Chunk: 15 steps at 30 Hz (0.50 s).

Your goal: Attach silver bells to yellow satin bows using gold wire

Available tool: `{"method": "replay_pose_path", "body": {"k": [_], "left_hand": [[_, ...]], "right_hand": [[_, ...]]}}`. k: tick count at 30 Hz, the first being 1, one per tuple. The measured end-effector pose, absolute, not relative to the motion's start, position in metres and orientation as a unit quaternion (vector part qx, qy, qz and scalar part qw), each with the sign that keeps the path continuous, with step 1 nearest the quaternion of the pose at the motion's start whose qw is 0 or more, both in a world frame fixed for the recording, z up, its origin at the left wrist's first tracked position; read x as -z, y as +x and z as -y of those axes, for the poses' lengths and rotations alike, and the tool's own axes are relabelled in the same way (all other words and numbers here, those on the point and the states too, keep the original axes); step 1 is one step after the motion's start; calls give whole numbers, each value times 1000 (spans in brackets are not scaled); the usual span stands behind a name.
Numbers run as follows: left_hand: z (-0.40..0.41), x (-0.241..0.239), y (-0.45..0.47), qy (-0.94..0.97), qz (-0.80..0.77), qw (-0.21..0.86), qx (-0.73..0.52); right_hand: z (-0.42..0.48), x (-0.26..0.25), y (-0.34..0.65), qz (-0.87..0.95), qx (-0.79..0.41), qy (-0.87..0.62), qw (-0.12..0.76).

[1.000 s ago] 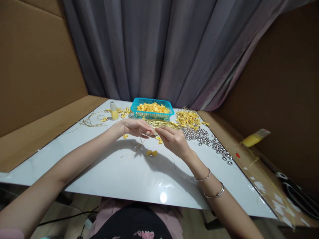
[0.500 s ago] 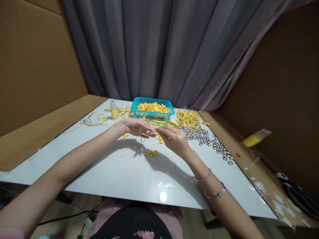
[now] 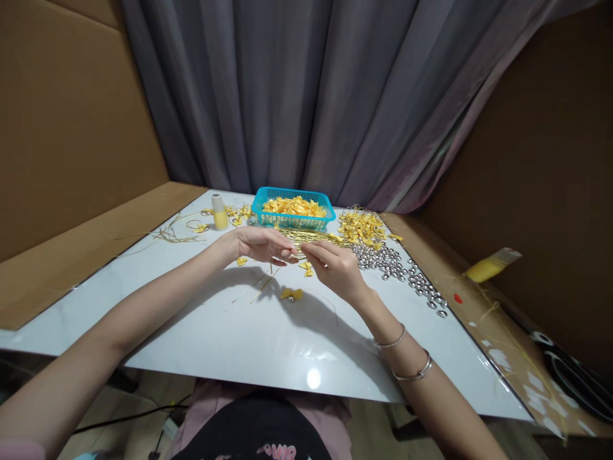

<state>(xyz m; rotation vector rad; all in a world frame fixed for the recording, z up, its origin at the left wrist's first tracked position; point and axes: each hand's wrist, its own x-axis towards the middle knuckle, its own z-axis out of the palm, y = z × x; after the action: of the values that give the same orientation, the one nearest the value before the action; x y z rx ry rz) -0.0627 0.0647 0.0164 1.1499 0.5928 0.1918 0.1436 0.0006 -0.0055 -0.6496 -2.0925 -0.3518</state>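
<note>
Fingers (image 3: 317, 250) almost unmoved; strands (image 3: 313, 236) glossy gold

Surroundings of the bench (image 3: 230, 345)
A grey curtain (image 3: 278, 96) hangs in folds at the rear. Brown panels (image 3: 71, 128) stand at left and right. Below, a black cable (image 3: 129, 415) crosses the floor (image 3: 366, 425). White scraps (image 3: 499, 359) lie along the right-hand border.

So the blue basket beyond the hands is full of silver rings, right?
Not quite: the blue basket holds yellow bows. The silver rings lie on the table, beyond the right hand and off to its right. Head view shows it.
</note>
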Motion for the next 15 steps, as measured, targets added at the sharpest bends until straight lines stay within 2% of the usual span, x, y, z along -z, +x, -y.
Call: {"method": "replay_pose_path", "body": {"k": [5,11,15], "left_hand": [[-66,-16,-63,541,-264,795,-81],[-66,-16,-64,524,-268,804,-84],[-65,-16,-63,523,-275,803,-83]], "right_hand": [[0,5,146,858,131,-280,410],[3,2,146,858,212,-262,388],[3,3,147,859,212,-273,378]]}}
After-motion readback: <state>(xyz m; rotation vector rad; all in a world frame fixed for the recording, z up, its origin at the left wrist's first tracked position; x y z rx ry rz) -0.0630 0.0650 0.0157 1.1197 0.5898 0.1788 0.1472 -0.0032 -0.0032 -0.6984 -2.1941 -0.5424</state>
